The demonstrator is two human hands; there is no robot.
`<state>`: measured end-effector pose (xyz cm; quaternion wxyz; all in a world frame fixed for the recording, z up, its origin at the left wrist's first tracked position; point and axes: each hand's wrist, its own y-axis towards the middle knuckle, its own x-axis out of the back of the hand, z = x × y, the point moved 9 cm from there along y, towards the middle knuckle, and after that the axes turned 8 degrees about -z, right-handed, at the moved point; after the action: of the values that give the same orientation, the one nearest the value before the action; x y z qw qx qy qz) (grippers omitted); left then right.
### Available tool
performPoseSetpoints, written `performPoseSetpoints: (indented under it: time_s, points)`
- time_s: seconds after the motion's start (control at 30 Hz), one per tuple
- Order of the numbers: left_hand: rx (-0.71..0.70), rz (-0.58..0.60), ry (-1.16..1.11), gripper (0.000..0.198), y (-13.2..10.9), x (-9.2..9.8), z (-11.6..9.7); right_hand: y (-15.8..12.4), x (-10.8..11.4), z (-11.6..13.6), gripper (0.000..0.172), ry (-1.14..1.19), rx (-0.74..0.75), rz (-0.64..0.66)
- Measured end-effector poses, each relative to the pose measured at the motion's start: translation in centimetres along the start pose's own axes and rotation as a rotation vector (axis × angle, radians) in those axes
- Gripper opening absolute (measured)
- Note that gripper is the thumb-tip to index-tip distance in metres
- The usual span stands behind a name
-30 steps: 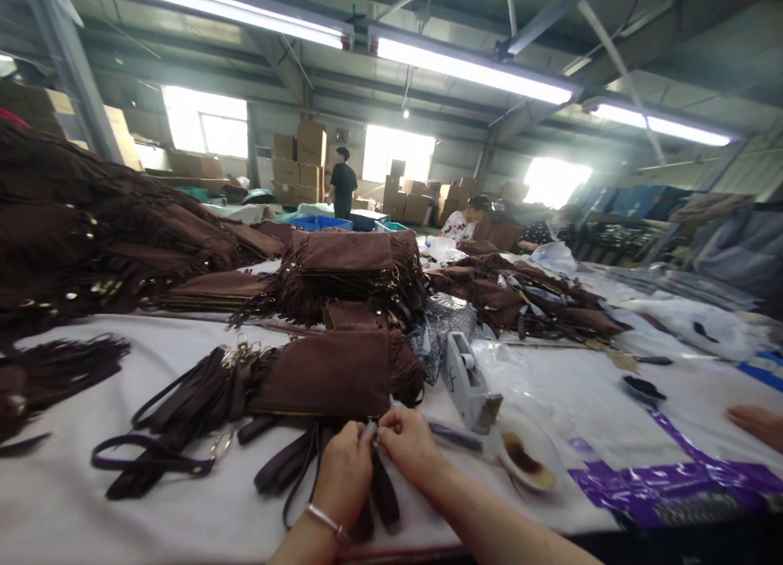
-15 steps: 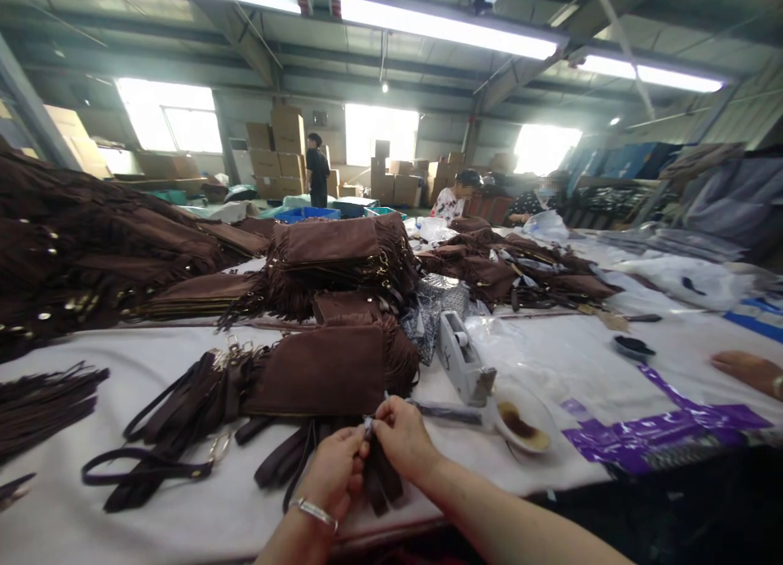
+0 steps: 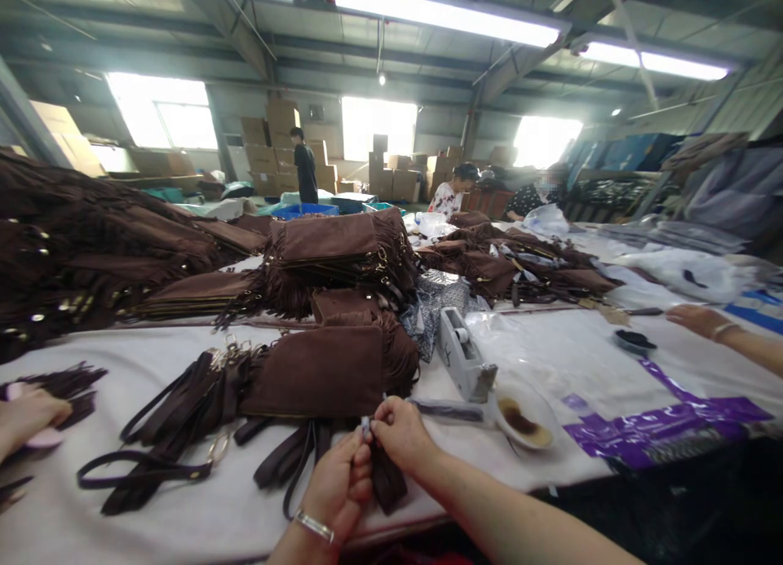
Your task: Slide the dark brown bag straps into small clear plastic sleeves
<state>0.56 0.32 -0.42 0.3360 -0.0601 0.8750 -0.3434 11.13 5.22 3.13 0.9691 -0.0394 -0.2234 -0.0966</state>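
Observation:
My left hand (image 3: 341, 477), a bracelet on its wrist, pinches the end of a dark brown strap (image 3: 387, 482). A small whitish, shiny piece (image 3: 365, 427) shows at the fingertips; its kind is too small to make out. My right hand (image 3: 402, 436) is closed in a pinch on the same strap, fingertips touching that piece. Just beyond both hands lies a brown fringed bag (image 3: 324, 371). Left of it is a bundle of dark wrist straps with gold clasps (image 3: 211, 398), and one looped strap (image 3: 143, 470) lies in front.
A tape dispenser (image 3: 466, 359) and a white bowl with brown residue (image 3: 524, 417) stand to the right, near purple tape (image 3: 666, 426). Stacked bags (image 3: 333, 243) rise behind. Other people's hands reach in at left (image 3: 30, 422) and right (image 3: 697, 319).
Another person's hand with a pink item has come in at the left, over the fringe. The co-worker's hand at right has moved farther back. My hands stay pinched on the strap.

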Motion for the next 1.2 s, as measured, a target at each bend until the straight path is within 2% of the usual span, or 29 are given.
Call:
performPoseSetpoints:
  time_s: [0.13, 0.23, 0.33, 0.4, 0.47, 0.57, 0.63, 0.7, 0.83, 0.9, 0.97, 1.1, 1.2]
  points:
    - [0.049, -0.027, -0.005, 0.019, -0.3, 0.3, 0.1, -0.2, 1.7, 1.1, 0.007, -0.063, 0.059, -0.016]
    - [0.020, -0.022, 0.032, 0.018, -0.1, 0.6, 0.2, -0.5, 3.1, 1.9, 0.014, -0.007, 0.125, -0.039]
    - [-0.076, -0.034, 0.130, 0.021, 0.1, 0.9, 0.1, -1.2, 2.3, 1.8, 0.019, 0.096, 0.082, 0.055]
    - [-0.178, -0.097, 0.277, 0.029, -0.1, 1.2, -0.3, -1.9, 0.9, 1.3, 0.024, 0.191, -0.014, 0.154]
    - [-0.359, -0.178, 0.499, 0.036, -0.8, 1.3, -1.6, -2.5, -0.4, 0.9, 0.029, 0.306, -0.121, 0.212]
    - [-0.686, -0.275, 0.815, 0.034, -2.7, 0.5, -3.9, -2.9, -1.6, 0.2, 0.032, 0.476, -0.265, 0.226]
    - [-0.787, -0.298, 0.892, 0.032, -3.4, 0.1, -4.4, -3.1, -2.3, -0.4, 0.031, 0.581, -0.350, 0.225]
    - [-0.728, -0.263, 0.826, 0.035, -2.8, 0.3, -3.8, -3.3, -3.0, -0.6, 0.031, 0.697, -0.421, 0.269]
    - [-0.331, -0.046, 0.371, 0.040, -0.9, 0.4, -0.8, -3.8, -4.2, -0.2, 0.024, 0.939, -0.538, 0.348]
    - [-0.154, 0.074, 0.135, 0.045, -0.9, -0.4, 0.3, -3.9, -4.2, 0.2, 0.018, 1.056, -0.580, 0.331]
    - [-0.034, 0.156, -0.042, 0.050, -1.3, -1.2, 0.5, -4.1, -4.7, 0.8, 0.018, 1.134, -0.619, 0.361]
    - [0.086, 0.224, -0.191, 0.049, -2.0, -1.5, 0.6, -4.3, -5.6, 1.6, 0.020, 1.153, -0.621, 0.428]
    - [0.048, 0.219, -0.075, 0.044, -2.2, -0.8, 0.3, -4.0, -5.6, 1.7, 0.017, 1.102, -0.579, 0.401]
